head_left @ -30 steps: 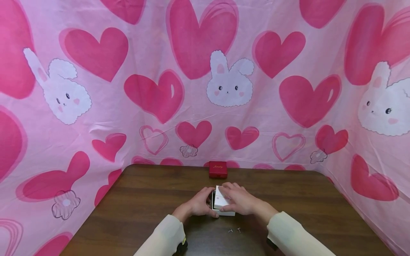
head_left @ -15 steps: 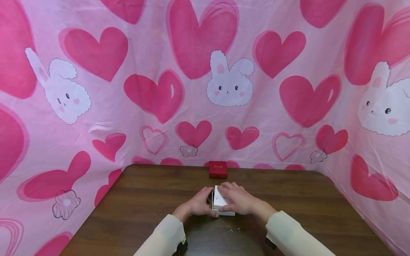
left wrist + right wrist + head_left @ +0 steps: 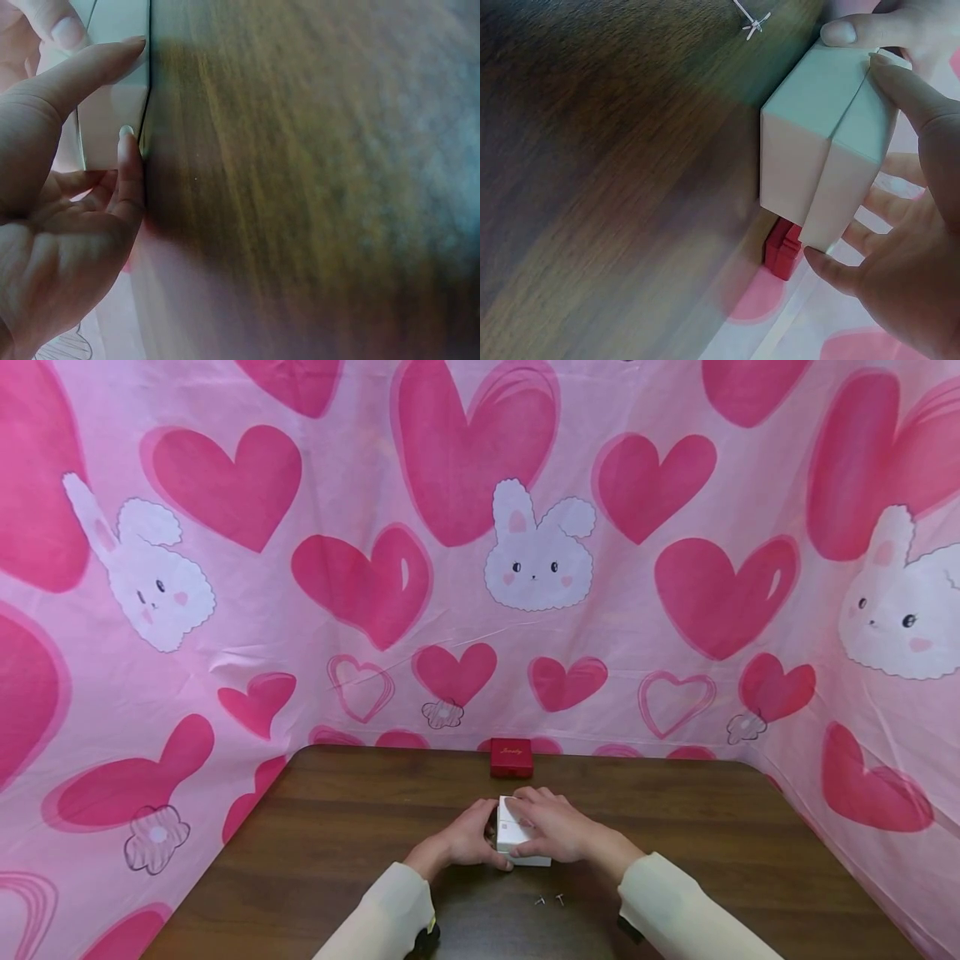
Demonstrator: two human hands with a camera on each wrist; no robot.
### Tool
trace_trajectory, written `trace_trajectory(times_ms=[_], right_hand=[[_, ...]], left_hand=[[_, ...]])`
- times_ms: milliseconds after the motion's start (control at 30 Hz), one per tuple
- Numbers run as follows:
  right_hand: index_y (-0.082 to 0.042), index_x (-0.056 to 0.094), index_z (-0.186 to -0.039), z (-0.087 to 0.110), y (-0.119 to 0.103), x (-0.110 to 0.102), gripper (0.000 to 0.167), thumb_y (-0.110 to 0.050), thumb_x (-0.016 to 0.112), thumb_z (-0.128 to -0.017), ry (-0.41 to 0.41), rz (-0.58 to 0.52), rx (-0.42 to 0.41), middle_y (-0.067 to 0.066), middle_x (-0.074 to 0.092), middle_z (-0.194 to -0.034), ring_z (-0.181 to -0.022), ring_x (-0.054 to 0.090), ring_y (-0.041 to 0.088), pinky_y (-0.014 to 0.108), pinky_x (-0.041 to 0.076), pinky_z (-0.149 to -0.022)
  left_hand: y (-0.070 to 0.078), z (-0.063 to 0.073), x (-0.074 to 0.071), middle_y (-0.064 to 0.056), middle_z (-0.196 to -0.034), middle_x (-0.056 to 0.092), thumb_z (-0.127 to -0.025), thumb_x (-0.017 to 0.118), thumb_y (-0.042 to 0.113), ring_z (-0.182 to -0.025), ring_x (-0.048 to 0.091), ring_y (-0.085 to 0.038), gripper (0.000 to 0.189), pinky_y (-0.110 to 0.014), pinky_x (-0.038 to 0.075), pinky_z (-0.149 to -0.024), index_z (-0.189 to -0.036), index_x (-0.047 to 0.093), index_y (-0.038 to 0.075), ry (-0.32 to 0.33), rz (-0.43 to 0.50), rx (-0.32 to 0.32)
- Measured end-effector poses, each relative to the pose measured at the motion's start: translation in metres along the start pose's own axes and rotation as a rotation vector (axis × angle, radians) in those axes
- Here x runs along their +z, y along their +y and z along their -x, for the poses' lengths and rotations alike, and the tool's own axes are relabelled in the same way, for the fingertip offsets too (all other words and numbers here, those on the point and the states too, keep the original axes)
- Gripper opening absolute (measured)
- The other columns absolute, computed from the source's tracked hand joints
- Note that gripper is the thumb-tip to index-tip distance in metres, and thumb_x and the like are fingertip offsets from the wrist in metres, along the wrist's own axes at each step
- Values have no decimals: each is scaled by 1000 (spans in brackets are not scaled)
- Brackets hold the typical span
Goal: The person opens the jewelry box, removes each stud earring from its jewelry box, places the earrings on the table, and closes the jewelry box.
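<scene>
A small white box stands on the table in front of me, its lid (image 3: 509, 832) over its base (image 3: 536, 862). My right hand (image 3: 561, 828) grips the lid from above, thumb at the front and fingers towards the back. On the other side, my left hand (image 3: 471, 837) holds the base (image 3: 116, 124) between thumb and fingers. Seen from the right wrist, the lid (image 3: 855, 161) meets the base along a thin seam. Nearer to me lie two tiny silvery pieces (image 3: 540, 901) with thin posts; one piece (image 3: 755, 25) has a star-like end.
At the table's far edge sits a red box (image 3: 512, 758) with gold lettering. The brown wooden table (image 3: 360, 810) is enclosed by a pink cloth (image 3: 465, 627) printed with hearts and rabbits.
The lid has shifted slightly left with my right hand, and the dark gap at the base's left edge has narrowed. My left hand stays in place.
</scene>
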State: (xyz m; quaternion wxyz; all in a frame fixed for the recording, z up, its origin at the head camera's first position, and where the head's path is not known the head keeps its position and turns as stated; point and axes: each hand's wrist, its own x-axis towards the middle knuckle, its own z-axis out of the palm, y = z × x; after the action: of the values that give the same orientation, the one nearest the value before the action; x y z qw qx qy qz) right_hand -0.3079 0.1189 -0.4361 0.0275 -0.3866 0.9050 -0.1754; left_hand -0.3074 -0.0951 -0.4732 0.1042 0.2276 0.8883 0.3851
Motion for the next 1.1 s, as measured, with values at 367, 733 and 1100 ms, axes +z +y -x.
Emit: trace_trajectory(times_ms=[367,733,1100], right_hand=[[-8,51,-148,-3,0,-1,76,-41,80,-87,-16,-14,7,11,51,-143,-123,47,29,57,37,-104],[-10,54,-145,-5,-2,1,74,-43,81,-85,-33,-18,4,9,54,-140,-120,48,27,55,38,-101],[-8,55,-144,-5,-1,3,74,-43,82,-84,-19,-9,13,9,54,-140,-121,48,28,55,39,-102]], left_hand=[[-1,0,-2,-8,-123,52,-71,95,19,-106,53,-21,91,-41,47,-99,-143,44,2,-2,-12,-2],[-1,1,0,-3,-118,51,-69,96,18,-103,52,-17,85,-34,48,-94,-137,46,6,5,-14,13],[0,2,0,-2,-118,50,-69,96,16,-103,52,-18,84,-35,48,-93,-136,46,8,1,1,6]])
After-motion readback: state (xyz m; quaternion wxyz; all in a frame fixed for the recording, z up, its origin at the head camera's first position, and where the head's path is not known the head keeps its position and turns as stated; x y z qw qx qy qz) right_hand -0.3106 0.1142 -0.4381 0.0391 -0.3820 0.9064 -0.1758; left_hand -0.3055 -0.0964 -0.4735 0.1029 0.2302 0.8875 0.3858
